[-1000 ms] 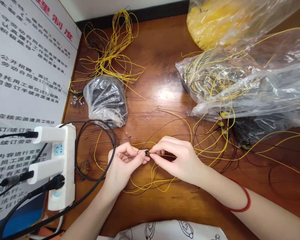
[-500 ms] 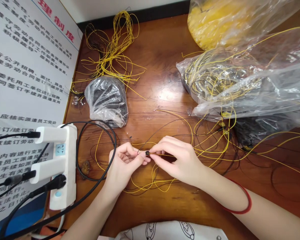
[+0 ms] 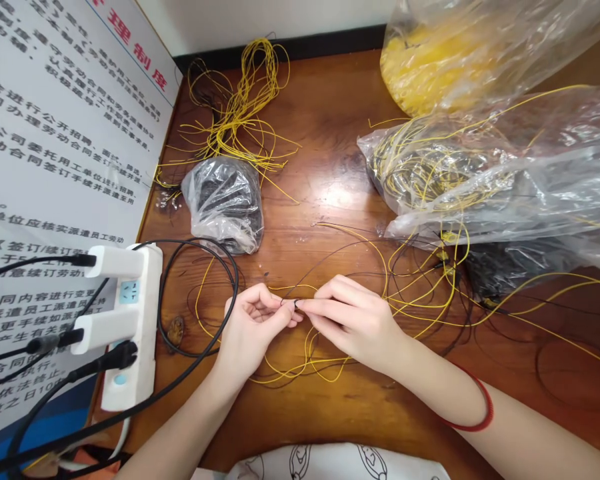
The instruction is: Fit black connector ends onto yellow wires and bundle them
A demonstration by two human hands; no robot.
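My left hand [image 3: 257, 323] and my right hand [image 3: 357, 321] meet fingertip to fingertip just above the wooden table. Pinched between them is a small black part [image 3: 296, 304], mostly covered by the fingers, so its exact kind cannot be made out. A thin black wire [image 3: 305, 272] arcs up and to the right from the left fingertips. Loops of thin yellow wire [image 3: 313, 363] lie under and between the hands. More yellow wires [image 3: 420, 298] run off to the right, past my right hand.
At left stands a white power strip [image 3: 153, 320] with plugs and a looped black cable [image 3: 236, 267]. Behind it lie a bagged black bundle [image 3: 225, 203] and a yellow wire bundle [image 3: 253, 93]. Clear plastic bags [image 3: 550, 180] of wire and a yellow-filled bag [image 3: 425, 70] occupy the right.
My right fingertips have come in closer over the small black part, which shows less now. The whole view has shifted slightly, with the background sitting a little lower and further right.
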